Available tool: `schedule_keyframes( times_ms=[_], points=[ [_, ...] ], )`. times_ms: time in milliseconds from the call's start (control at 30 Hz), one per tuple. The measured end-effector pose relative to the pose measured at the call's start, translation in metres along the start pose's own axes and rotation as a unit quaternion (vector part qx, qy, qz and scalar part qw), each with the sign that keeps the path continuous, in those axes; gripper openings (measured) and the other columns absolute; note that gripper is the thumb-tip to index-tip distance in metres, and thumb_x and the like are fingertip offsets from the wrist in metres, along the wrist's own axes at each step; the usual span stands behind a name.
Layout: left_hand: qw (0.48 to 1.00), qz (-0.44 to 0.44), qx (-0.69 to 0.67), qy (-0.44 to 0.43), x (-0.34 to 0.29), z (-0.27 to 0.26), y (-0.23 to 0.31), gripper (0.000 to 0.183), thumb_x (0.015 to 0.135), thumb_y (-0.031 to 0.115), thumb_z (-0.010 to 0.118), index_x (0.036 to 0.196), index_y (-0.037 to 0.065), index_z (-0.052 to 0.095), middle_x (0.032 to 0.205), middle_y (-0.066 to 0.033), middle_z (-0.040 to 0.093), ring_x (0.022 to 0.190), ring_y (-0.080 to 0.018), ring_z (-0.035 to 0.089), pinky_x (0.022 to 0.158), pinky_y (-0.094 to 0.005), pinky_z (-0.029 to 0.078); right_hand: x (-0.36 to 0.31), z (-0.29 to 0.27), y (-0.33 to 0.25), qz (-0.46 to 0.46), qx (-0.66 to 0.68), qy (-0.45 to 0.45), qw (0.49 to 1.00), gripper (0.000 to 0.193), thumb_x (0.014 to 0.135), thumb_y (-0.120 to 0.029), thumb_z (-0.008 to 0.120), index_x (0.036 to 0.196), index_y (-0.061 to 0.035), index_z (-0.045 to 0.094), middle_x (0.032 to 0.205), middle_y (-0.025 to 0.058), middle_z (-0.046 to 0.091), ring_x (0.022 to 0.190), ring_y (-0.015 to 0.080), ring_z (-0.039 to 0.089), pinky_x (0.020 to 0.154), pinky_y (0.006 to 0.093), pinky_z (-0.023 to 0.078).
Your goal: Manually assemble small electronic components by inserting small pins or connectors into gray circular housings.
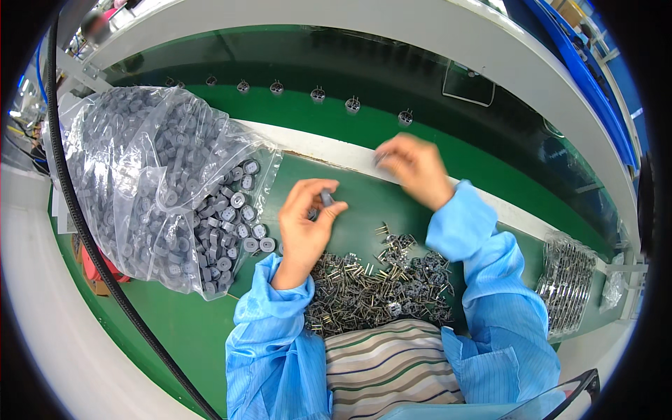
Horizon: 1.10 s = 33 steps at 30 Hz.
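My left hand (304, 220) is closed in a pinch around a small grey plastic cap (327, 198), held above the green work surface. To its right and farther away, my right hand (416, 168) pinches a small dark part (380, 159) near the white rail; the fingers hide most of that part. Close to my body lies a heap of dark pin inserts (385, 287) with metal prongs. On the left, a clear plastic bag (150, 182) lies on its side, and round grey caps (227, 213) spill from its mouth towards my left hand.
Beyond the white rail (315, 149) runs a green belt (280, 115) with several pronged round pieces (352, 105) standing in a spaced row. At the right lies a clear tray of parts (565, 283). A black cable (91, 238) crosses the left side.
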<state>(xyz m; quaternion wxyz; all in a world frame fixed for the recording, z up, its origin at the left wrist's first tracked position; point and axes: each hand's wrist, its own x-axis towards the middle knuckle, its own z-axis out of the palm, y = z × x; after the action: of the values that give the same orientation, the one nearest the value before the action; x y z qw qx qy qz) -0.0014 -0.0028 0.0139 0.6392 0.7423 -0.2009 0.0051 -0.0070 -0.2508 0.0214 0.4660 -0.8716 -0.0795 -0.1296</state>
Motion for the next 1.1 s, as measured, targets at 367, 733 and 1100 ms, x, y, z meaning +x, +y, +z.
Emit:
schedule_keyframes(
  times_ms=[367,733,1100],
  points=[
    [0.873,-0.252,-0.411,-0.074,0.002,-0.011,-0.005,0.046,0.104,0.011,0.06,0.146,-0.003,0.046,0.124,-0.0118,0.061,0.103,-0.0183,0.063,0.087,-0.0293,0.052,0.008,-0.055,0.03,-0.054,-0.273,0.014,0.96,0.027,0.079,-0.007,0.075,0.106,-0.0096,0.073,0.098,0.0115,0.064,0.1,0.0337,0.06,0.09,0.0438,0.051],
    [0.847,-0.268,-0.442,-0.125,0.007,-0.014,0.003,0.048,0.107,0.014,0.052,0.151,0.001,0.036,0.143,-0.0228,0.053,0.12,-0.026,0.06,0.096,-0.0325,0.05,-0.019,0.008,-0.006,-0.106,0.049,-0.256,0.959,0.012,0.085,-0.005,0.075,0.095,-0.0021,0.069,0.09,0.0085,0.062,0.086,0.03,0.063,0.073,0.0386,0.054],
    [0.938,-0.204,-0.274,-0.061,0.001,-0.007,-0.002,0.036,0.1,0.003,0.063,0.136,-0.001,0.06,0.127,-0.0126,0.067,0.1,-0.0137,0.066,0.08,-0.0228,0.051,-0.015,0.027,-0.004,-0.14,-0.094,-0.092,0.981,0.018,0.079,-0.01,0.079,0.09,-0.0042,0.066,0.09,0.0093,0.06,0.089,0.0289,0.062,0.072,0.0396,0.053]
  ],
)
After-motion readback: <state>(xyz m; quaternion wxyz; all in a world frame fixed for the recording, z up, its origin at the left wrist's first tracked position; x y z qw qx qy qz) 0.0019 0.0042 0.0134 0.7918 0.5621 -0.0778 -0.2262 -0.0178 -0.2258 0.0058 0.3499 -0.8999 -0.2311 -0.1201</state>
